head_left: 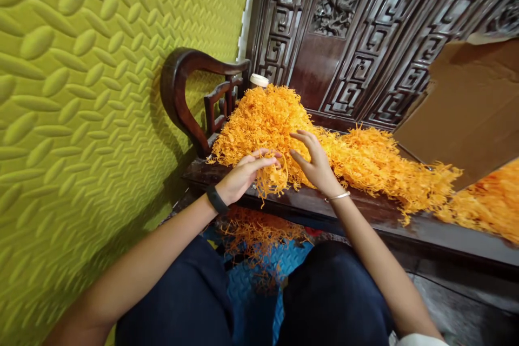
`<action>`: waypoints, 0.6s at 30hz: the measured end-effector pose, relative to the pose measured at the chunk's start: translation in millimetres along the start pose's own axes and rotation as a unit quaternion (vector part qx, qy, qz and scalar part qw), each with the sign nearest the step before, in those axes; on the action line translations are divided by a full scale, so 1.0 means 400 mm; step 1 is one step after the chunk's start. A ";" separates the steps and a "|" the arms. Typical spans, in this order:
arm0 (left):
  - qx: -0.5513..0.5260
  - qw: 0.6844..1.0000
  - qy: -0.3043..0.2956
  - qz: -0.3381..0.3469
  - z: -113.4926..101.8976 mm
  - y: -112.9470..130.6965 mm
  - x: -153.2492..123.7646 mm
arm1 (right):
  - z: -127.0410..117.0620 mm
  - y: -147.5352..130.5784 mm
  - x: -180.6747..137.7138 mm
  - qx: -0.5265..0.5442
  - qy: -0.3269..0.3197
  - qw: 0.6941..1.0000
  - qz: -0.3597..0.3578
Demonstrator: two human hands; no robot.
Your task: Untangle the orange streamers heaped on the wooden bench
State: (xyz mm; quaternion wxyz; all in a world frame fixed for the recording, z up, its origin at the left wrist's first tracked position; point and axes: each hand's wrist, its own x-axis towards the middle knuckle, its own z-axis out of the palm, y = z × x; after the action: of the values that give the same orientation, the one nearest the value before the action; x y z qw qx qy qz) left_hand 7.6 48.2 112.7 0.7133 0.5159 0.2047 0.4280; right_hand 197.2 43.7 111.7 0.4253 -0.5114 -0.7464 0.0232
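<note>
Thumb and fingers of my left hand are closed on a small bunch of orange frilly strands, which dangles over the bench's front edge. I cannot make out what the strands are made of. To its right, my right hand is raised with thumb and fingers apart, nothing visible between them. Behind both hands rises a large heap of the same orange pieces, piled on a dark wooden bench. The heap trails off to the right along the seat.
A curved wooden armrest stands at the left, beside a yellow textured wall. Behind the heap is a white-lidded container. Cardboard leans against the carved backrest. More orange strands lie below, over blue matting.
</note>
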 end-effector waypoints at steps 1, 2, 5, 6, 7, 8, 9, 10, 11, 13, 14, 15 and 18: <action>0.006 1.000 0.002 0.001 -0.003 -0.002 0.002 | -0.005 -0.013 -0.001 0.048 -0.001 0.999 0.010; 0.011 1.000 0.006 0.002 -0.006 -0.005 0.004 | -0.011 -0.027 -0.002 0.093 -0.002 0.995 0.026; 0.038 0.999 0.001 0.005 -0.015 -0.014 0.008 | -0.029 -0.063 -0.008 0.169 0.017 0.984 0.060; 0.049 0.999 -0.008 0.004 -0.017 -0.017 0.009 | -0.035 -0.073 -0.011 0.175 0.027 0.983 0.052; 0.060 0.998 -0.019 0.003 -0.019 -0.020 0.009 | -0.041 -0.081 -0.014 0.174 0.030 0.984 0.034; 0.070 0.997 -0.030 0.001 -0.019 -0.022 0.008 | -0.046 -0.089 -0.017 0.170 0.022 0.985 0.009; 0.078 0.996 -0.037 -0.001 -0.019 -0.024 0.007 | -0.050 -0.096 -0.020 0.164 0.003 0.986 -0.018; 0.084 0.996 -0.040 -0.003 -0.018 -0.025 0.006 | -0.053 -0.101 -0.022 0.155 -0.025 0.987 -0.044; 0.090 0.995 -0.041 -0.005 -0.016 -0.026 0.004 | -0.055 -0.106 -0.023 0.142 -0.055 0.986 -0.064; 0.098 0.994 -0.038 -0.002 -0.013 -0.026 0.000 | -0.053 -0.110 -0.024 0.108 -0.100 0.986 -0.083; 0.099 0.994 -0.039 -0.001 -0.011 -0.026 -0.001 | -0.050 -0.109 -0.024 0.089 -0.109 0.986 -0.087; 0.100 0.994 -0.041 0.000 -0.010 -0.025 -0.003 | -0.045 -0.107 -0.024 0.070 -0.113 0.987 -0.089; 0.108 0.993 -0.046 0.002 -0.009 -0.025 -0.005 | -0.026 -0.095 -0.023 0.028 -0.119 0.987 -0.108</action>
State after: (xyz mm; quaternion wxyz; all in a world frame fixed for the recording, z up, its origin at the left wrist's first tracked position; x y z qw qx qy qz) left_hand 7.9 47.5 101.7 0.6613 0.6094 0.2150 0.3809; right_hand 176.8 14.2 130.5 0.3477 -0.4096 -0.8414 0.0582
